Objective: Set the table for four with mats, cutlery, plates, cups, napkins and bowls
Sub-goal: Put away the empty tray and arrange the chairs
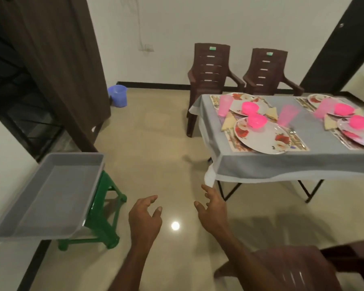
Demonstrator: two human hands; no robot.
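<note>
Both hands hang empty over the tiled floor, short of the bench's near left corner. The left hand (144,219) has its fingers loosely spread and curled, and the right hand (213,208) is likewise spread, gripping nothing.

On the bench (282,164), under a grey tablecloth, four place settings appear laid, two at the left end and two at the right. At the near left corner a patterned mat (298,144) carries a floral plate (263,137) with a pink bowl (257,120) on it, a folded napkin (228,121) just beside the plate and cutlery (292,130) on the plate's other side. A translucent pink cup (287,115) stands just beyond it. At the far left corner there is a second plate with a pink bowl (249,107), another napkin (272,112) and a pink cup (225,105). The two settings at the right end show plates, bowls, a napkin and at least one cup, but they are blurred and partly cut off by the frame, so I cannot tell whether each has its cutlery or its own cup.

The grey tray (46,196) on the green stool (107,206), well apart from the bench, holds nothing visible.

With the tray bare and every setting populated, the task looks essentially finished; at most a check of the right-end settings remains.
</note>
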